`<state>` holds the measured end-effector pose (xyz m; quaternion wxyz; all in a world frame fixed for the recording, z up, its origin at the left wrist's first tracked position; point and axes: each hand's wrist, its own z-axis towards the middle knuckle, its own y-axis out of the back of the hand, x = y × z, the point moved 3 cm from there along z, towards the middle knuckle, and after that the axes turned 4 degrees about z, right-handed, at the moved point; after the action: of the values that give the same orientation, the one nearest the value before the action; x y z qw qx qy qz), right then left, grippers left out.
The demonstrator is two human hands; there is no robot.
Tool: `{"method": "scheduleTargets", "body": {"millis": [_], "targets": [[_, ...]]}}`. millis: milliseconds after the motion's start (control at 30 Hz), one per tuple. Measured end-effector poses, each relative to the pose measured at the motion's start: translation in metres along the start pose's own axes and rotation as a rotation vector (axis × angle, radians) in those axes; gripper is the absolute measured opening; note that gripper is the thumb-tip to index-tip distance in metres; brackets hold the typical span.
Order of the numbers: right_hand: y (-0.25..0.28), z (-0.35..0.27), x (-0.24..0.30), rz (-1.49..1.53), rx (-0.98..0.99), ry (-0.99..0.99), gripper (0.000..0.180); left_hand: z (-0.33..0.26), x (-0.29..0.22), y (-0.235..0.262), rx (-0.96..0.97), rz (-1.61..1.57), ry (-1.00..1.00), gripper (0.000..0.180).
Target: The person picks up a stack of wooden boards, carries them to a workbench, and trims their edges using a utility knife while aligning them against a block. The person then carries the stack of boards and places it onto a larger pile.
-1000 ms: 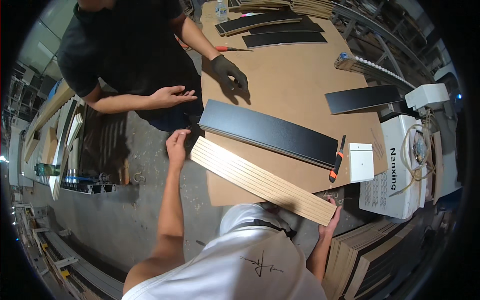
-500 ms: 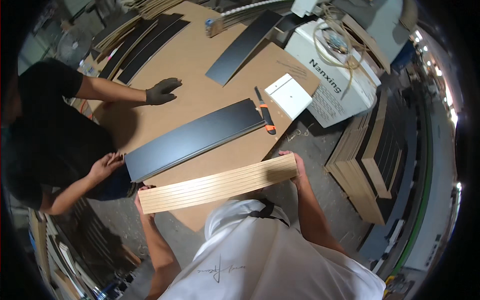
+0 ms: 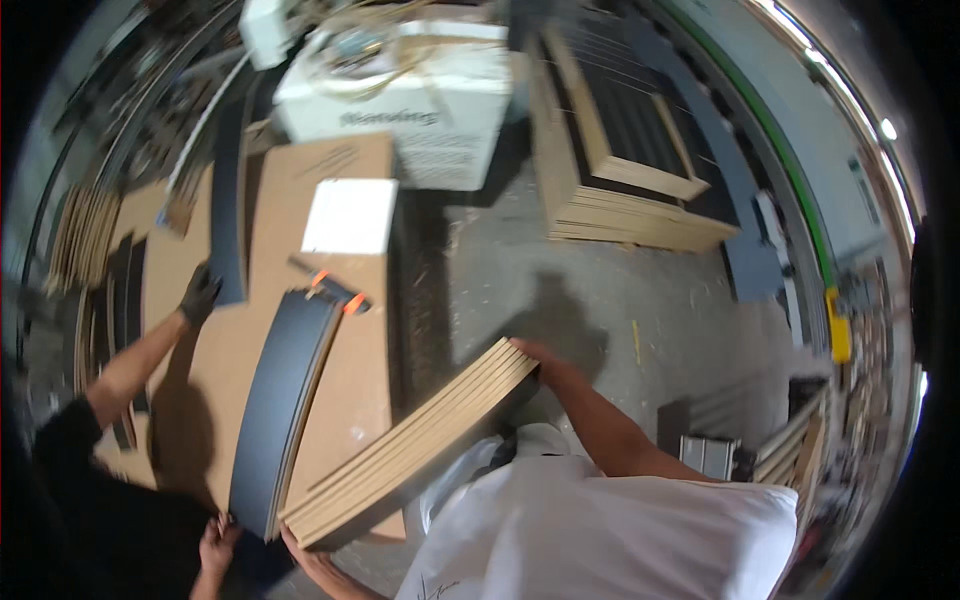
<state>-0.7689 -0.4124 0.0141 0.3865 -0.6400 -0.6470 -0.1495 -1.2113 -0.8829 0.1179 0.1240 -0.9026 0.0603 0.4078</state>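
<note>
A stack of narrow boards (image 3: 415, 440) with pale wood edges and a dark lower face is held across the front of my body, slanting up to the right. My left hand (image 3: 312, 562) grips its near left end, partly hidden below it. My right hand (image 3: 540, 360) is closed around the far right end, its fingers mostly behind the boards. Just left of my stack, a pile of dark boards (image 3: 275, 405) lies on the brown sheet-topped table (image 3: 350, 400). At its far end rests a utility knife (image 3: 342, 292) with orange and black parts.
A co-worker's gloved hand (image 3: 203, 290) is at another dark board (image 3: 228, 200); their bare hand (image 3: 217, 540) is by the dark pile. A white square panel (image 3: 350, 215) and a white box (image 3: 440, 150) lie beyond. A tall board stack (image 3: 630, 215) stands on the floor (image 3: 600, 300).
My view and body have turned right, carrying the held stack away from the table; it now slants and shows its dark face. The co-worker's gloved hand has reached the other dark board.
</note>
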Motion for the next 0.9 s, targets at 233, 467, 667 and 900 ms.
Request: {"method": "scheduleTargets", "body": {"millis": [233, 467, 667, 900], "targets": [[0.103, -0.053, -0.003, -0.030, 0.045, 0.058, 0.052, 0.017, -0.009, -0.130, 0.002, 0.375, 0.056, 0.058], [0.305, -0.081, -0.067, 0.303, -0.378, -0.346, 0.043, 0.069, 0.095, -0.325, 0.522, 0.535, 0.169, 0.050], [0.420, -0.082, -0.025, 0.412, -0.317, 0.096, 0.045, 0.048, 0.205, -0.411, 0.493, 0.651, 0.286, 0.046], [0.525, -0.156, 0.005, 0.677, -0.606, -0.086, 0.046, -0.133, 0.258, -0.655, 0.575, 1.008, 0.239, 0.049]]}}
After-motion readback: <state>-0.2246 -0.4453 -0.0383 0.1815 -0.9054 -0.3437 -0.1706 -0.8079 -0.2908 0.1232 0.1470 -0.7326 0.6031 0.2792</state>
